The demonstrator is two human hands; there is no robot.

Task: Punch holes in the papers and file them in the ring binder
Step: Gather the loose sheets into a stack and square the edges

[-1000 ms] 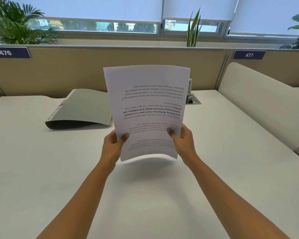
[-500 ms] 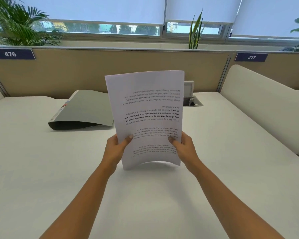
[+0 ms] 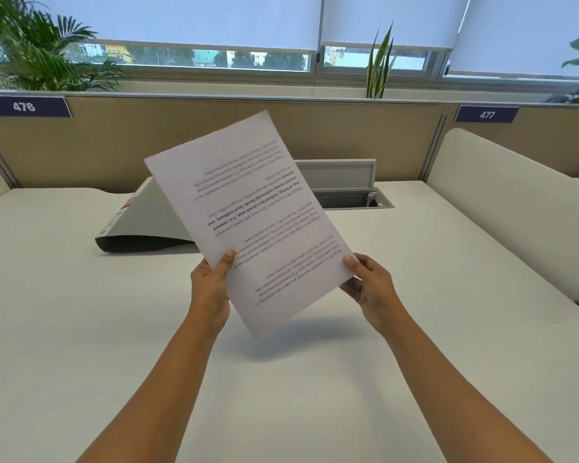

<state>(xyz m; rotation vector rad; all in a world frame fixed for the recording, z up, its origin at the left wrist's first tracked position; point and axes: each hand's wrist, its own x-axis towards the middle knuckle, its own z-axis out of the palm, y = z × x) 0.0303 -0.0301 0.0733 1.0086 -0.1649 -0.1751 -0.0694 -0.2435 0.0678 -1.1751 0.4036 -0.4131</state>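
The white desk [image 3: 81,345] is bare in its near part, and both forearms reach over it from the near edge. The left hand [image 3: 211,289] pinches the papers [image 3: 248,222] at their left edge, with the thumb on the printed face and the fingers curled behind. The right hand [image 3: 371,289] pinches the near right corner in the same way, thumb on top. So both hands are closed on the papers, which are held in the air above the middle of the desk, with a shadow under them.

The papers stand steeply and are turned so that one corner points down toward the person. The print is upside down from here. I cannot tell how many sheets there are.

I judge the papers to be very light, thin and soft. They will bend under their own weight, crease easily, and the sheets may slide on each other. A light grip on two opposite edges seems the safest, keeping the edges even for the holes.

Farther, on the left, the grey binder [image 3: 147,222] lies closed on the desk, partly hidden behind the papers. Behind the papers on the right is an open cable box [image 3: 348,195], and then the partition [image 3: 147,138]. I see no punch.
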